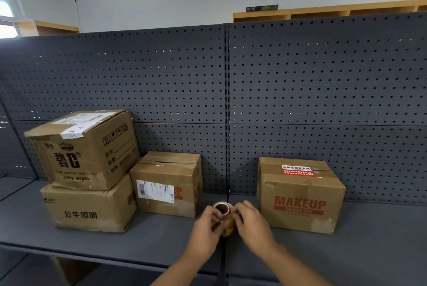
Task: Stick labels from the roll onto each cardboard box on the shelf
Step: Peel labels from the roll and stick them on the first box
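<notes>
Both hands hold a small label roll (222,208) with a brown core just above the grey shelf (161,237). My left hand (205,228) grips its left side; my right hand (250,222) pinches at its right edge, where yellowish label strip shows. Several cardboard boxes stand on the shelf: a "baby wipes" box (85,149) stacked on a lower box (90,207) at the left, a middle box (167,184) with a white shipping label, and a "MAKEUP" box (300,195) at the right. The hands sit between the middle and MAKEUP boxes.
A dark grey pegboard back panel (231,82) rises behind the shelf. Wooden cubby shelves (323,12) line the far wall. Another cardboard box (69,269) shows under the shelf's front edge at the lower left.
</notes>
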Demonstrator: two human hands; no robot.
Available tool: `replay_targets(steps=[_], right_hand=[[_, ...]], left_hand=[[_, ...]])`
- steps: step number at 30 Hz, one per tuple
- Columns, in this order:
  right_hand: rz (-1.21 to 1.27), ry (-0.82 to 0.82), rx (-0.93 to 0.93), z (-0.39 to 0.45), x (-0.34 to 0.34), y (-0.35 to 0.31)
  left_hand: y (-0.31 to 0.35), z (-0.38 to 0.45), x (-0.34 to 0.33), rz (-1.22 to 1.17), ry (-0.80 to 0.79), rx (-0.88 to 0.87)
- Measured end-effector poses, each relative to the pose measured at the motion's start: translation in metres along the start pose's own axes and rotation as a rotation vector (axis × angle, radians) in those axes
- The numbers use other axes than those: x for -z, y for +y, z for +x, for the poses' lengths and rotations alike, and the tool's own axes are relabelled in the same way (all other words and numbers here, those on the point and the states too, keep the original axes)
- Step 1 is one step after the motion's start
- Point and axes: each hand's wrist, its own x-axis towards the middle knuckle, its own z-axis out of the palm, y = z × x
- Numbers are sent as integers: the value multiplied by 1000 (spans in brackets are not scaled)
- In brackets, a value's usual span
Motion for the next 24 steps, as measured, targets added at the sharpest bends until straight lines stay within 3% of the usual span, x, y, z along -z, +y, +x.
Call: replay_targets(steps=[5,12,24], right_hand=[[209,-16,76,-13,0,-5],[216,16,87,-17,0,-7],[67,131,38,-18,7,-13]], left_hand=[[5,2,1,-414,90,185],[17,-8,-3,-766,75,317],[25,-18,-4,-829,-28,277]])
